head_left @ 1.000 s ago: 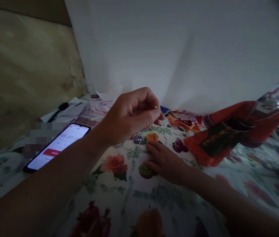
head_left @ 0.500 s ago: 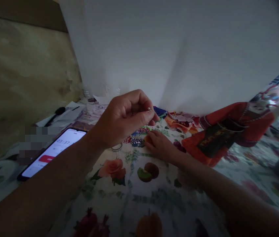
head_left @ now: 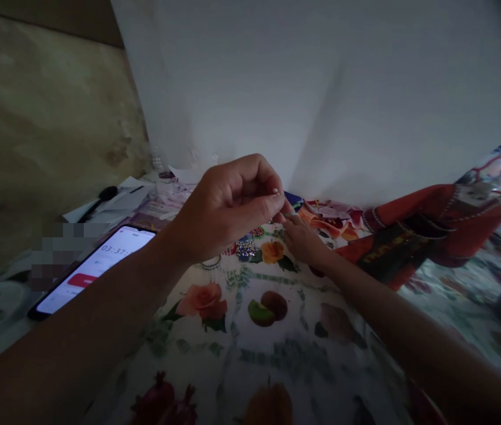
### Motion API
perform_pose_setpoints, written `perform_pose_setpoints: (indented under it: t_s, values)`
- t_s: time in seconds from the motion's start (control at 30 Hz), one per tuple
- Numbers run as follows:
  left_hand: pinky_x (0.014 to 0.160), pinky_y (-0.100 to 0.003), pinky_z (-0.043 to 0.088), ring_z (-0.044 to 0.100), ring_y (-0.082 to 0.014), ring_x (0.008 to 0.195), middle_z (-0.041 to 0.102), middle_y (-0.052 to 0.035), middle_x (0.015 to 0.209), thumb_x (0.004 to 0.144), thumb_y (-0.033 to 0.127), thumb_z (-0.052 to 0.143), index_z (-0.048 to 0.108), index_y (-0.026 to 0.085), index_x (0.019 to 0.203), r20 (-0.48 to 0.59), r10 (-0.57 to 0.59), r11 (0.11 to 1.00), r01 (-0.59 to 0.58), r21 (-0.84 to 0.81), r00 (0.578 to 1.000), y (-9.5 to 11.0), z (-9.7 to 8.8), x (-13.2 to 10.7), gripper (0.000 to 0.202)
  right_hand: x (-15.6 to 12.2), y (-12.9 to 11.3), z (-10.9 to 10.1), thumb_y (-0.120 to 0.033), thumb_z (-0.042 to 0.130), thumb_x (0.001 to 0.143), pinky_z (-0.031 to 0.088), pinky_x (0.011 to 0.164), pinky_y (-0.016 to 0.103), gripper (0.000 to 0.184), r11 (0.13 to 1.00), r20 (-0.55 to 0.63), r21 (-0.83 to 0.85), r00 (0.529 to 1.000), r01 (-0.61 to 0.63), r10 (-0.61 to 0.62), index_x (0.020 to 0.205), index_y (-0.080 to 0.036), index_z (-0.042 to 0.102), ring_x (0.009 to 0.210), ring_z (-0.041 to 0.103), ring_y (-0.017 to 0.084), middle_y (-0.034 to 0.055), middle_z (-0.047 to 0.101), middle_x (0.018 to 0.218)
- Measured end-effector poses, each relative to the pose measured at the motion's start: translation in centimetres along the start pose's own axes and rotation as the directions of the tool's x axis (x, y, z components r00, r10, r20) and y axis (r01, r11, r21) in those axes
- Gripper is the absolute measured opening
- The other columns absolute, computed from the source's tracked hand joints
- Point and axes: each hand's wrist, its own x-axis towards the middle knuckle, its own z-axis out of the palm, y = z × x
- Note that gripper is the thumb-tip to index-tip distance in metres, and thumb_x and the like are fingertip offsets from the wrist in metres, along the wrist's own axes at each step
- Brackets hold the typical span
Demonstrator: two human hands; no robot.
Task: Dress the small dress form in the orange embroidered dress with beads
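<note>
My left hand [head_left: 236, 206] is raised above the table with thumb and forefinger pinched together. A tiny pale bead [head_left: 275, 192] shows at the tip of that thumb. My right hand [head_left: 302, 237] is just beyond it, its closed fingertips close to the left fingertips and partly hidden by them. What the right fingers hold is too small to make out. Below the hands, a patch of glittery multicoloured beads [head_left: 246, 248] lies on the flowered tablecloth [head_left: 259, 348], beside a pale round loop [head_left: 211, 261].
A phone with a lit timer [head_left: 100, 265] lies at the left. Papers [head_left: 135, 198] and a black-handled item [head_left: 107, 193] are behind it. Orange patterned cloth [head_left: 334, 218] lies at the back, near a red figure or garment [head_left: 405, 230] on the right. A white wall [head_left: 250, 82] rises behind.
My right hand has lifted from the tablecloth near the beads and moved up to the left fingertips, uncovering a printed yellow rose. The left hand stays pinched, shifted slightly right.
</note>
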Motion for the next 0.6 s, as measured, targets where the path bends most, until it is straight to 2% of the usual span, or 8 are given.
perform_pose_setpoints:
  t_s: [0.2,0.37,0.47,0.6]
  values:
    - [0.074,-0.032,0.063,0.071,-0.0168,0.079,0.071,-0.002,0.082,0.09,0.017,0.064,0.062,0.02,0.083,0.012,0.01,1.0,-0.01,-0.015,1.0,0.1,0.0,0.0,0.007,0.8,0.6,1.2,-0.01,0.044,0.09,0.043,0.105,0.05,0.051,1.0,0.017,-0.011,1.0,0.024,-0.023,0.139,-0.016,0.055,0.128,0.051,0.034,0.0201,0.056,0.137]
    - [0.073,-0.032,0.062,0.07,-0.0178,0.079,0.07,-0.0016,0.081,0.089,0.018,0.064,0.063,0.02,0.082,-0.015,-0.024,1.0,0.024,0.017,1.0,0.0,-0.1,0.0,0.007,0.4,0.6,1.5,-0.014,0.041,0.093,0.043,0.105,0.047,0.043,0.999,0.04,-0.009,0.999,0.031,-0.031,0.131,-0.013,0.061,0.124,0.053,0.032,0.0192,0.059,0.133]
    - [0.073,-0.031,0.062,0.071,-0.0174,0.079,0.071,-0.0017,0.081,0.089,0.017,0.064,0.063,0.02,0.082,-0.012,-0.013,1.0,0.013,0.015,1.0,0.0,0.0,0.0,0.007,0.4,0.9,1.4,-0.013,0.04,0.093,0.042,0.107,0.044,0.045,0.999,0.047,-0.009,0.998,0.034,-0.033,0.134,-0.013,0.059,0.122,0.054,0.029,0.0174,0.059,0.133]
    - [0.074,-0.029,0.063,0.072,-0.0163,0.079,0.071,-0.0013,0.082,0.089,0.013,0.06,0.061,0.019,0.082,0.01,-0.019,1.0,0.019,0.02,1.0,0.1,0.3,0.0,0.009,0.9,1.2,1.5,-0.011,0.041,0.092,0.04,0.108,0.044,0.044,1.0,0.04,-0.016,0.999,0.013,-0.013,0.133,-0.011,0.058,0.126,0.051,0.029,0.0196,0.055,0.138]
